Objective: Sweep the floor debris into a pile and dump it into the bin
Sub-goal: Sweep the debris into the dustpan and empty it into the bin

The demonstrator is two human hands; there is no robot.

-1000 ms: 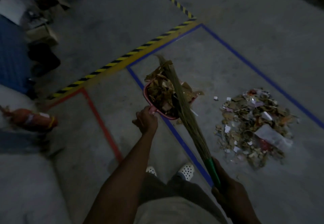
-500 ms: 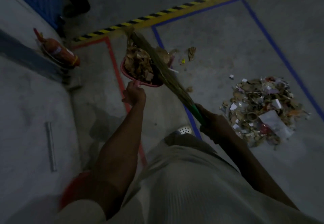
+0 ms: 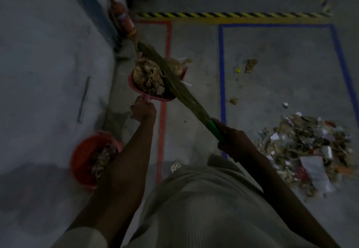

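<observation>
Just left of the red floor tape line (image 3: pixel 163 115), the left hand (image 3: pixel 143 110) grips the handle of the loaded pink plastic dustpan (image 3: pixel 132 82). Right of the line, the right hand (image 3: pixel 236 143) clasps the green-handled straw broom (image 3: pixel 180 90), its bristles lying across the load. The round orange bin (image 3: pixel 77 150) stands left of the line. The floor debris pile (image 3: pixel 303 150) lies far right.

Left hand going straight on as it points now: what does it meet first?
The left hand grips the dustpan, so first it would push into the broom lying across the pan; beyond, probably floor near the red line. Depth is unclear.
</observation>
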